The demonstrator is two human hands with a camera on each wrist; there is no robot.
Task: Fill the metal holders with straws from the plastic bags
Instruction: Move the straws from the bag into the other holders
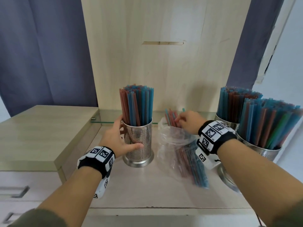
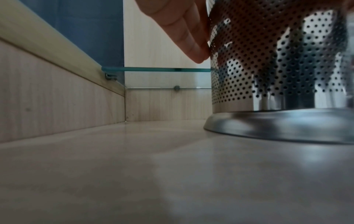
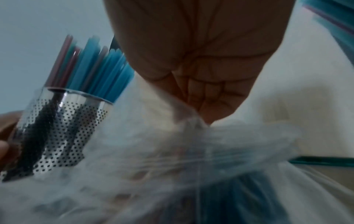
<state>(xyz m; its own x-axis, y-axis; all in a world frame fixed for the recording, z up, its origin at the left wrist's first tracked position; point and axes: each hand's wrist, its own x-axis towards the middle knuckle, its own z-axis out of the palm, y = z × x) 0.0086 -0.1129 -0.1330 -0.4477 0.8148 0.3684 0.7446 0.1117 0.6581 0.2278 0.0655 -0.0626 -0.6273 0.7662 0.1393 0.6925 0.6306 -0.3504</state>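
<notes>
A perforated metal holder (image 1: 139, 145) (image 2: 268, 68) (image 3: 57, 128) stands mid-counter, packed with blue and red straws (image 1: 136, 105). My left hand (image 1: 119, 136) grips it, thumb in front and fingers (image 2: 184, 30) round the back. To its right a clear plastic bag (image 1: 170, 141) (image 3: 191, 166) lies on the counter with more straws (image 1: 193, 167) inside. At the bag's mouth my right hand (image 1: 183, 122) (image 3: 201, 68) has its fingers curled on the red and blue straw ends (image 1: 170, 117) sticking out. The right wrist view is blurred.
Two more metal holders (image 1: 227, 123) (image 1: 259, 149), full of straws, stand at the right edge close to my right forearm. A raised cabinet top (image 1: 41, 128) borders the left. A low glass shelf (image 1: 105, 122) (image 2: 162, 69) runs along the wooden back panel.
</notes>
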